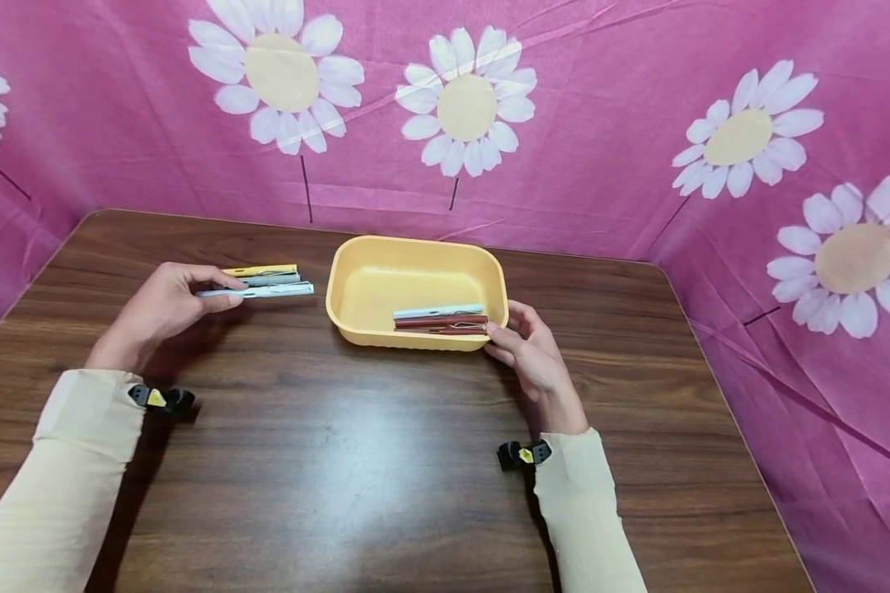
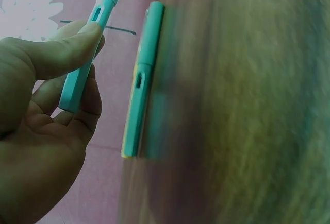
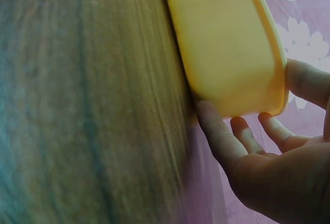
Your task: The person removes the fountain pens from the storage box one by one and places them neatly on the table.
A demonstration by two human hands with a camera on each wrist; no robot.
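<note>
My left hand [image 1: 165, 305] pinches a pale blue pen [image 1: 282, 291] between thumb and fingers, its capped end pointing right. Just behind it on the table lie a grey-blue pen [image 1: 276, 280] and a yellow pen [image 1: 267, 270], side by side. In the left wrist view the held pen [image 2: 77, 87] is tilted above the lying one [image 2: 136, 105]. My right hand [image 1: 537, 354] grips the near right corner of a yellow plastic container [image 1: 386, 338], thumb at the rim and fingers along the outer wall. Inside it lie a light blue pen [image 1: 437, 311] and two dark red pens [image 1: 441, 322].
The brown wood-grain table [image 1: 326, 494] stretches in front of the container. A pink cloth [image 1: 586, 148] with white daisies hangs behind and beside the table. Each wrist wears a small black camera [image 1: 161, 400] on a strap.
</note>
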